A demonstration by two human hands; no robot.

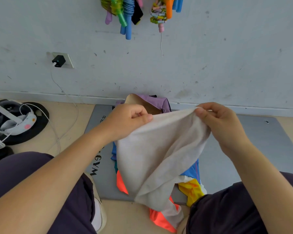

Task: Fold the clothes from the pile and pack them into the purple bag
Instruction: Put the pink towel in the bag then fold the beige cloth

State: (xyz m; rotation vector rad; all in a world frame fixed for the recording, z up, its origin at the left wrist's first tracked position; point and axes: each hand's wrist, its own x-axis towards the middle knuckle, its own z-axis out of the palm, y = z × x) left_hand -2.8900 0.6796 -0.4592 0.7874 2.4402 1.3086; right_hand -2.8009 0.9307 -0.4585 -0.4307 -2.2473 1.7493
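A beige garment (156, 149) hangs in the air between my knees. My left hand (128, 120) pinches its upper edge on the left, and my right hand (220, 122) pinches the same edge on the right. Below it lies the pile of clothes (191, 188), with orange, blue, yellow and white pieces showing on the grey mat. The purple bag (156, 100) stands open against the wall behind my hands, its tan lining visible; its lower part is hidden by the garment.
A grey gym mat (254, 149) covers the floor under the pile. At the left a headset (10, 119) and white cables lie on a black round pad. A charger (58, 61) is plugged into the wall socket. Coloured skipping ropes (125, 14) hang on the wall.
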